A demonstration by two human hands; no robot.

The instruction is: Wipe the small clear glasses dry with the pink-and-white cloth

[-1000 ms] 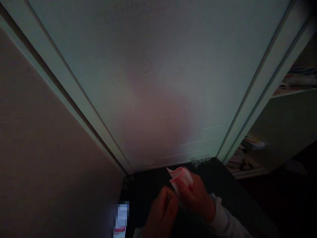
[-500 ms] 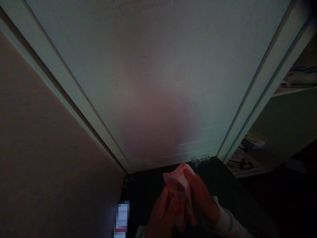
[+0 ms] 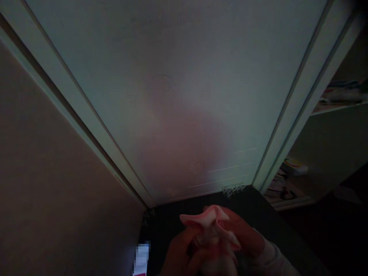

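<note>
The scene is very dark. Low in the middle, both my hands hold a small crumpled pale pink cloth or tissue (image 3: 207, 221). My left hand (image 3: 179, 255) grips it from the lower left, my right hand (image 3: 244, 234), in a light long sleeve, from the right. The cloth bunches up between the fingers and covers part of them. Right behind my hands stands a pale closed door (image 3: 178, 96).
A beige wall (image 3: 48, 191) fills the left. A white door frame (image 3: 290, 126) runs up on the right, with a shelf unit (image 3: 324, 153) holding books or papers beyond it. The floor (image 3: 172, 218) is dark. A small bright blurred object (image 3: 141, 258) lies at the lower left.
The cloth has dropped lower and spread wider between my hands. Both hands have moved down toward the bottom edge, and the left hand has closed in on the cloth.
</note>
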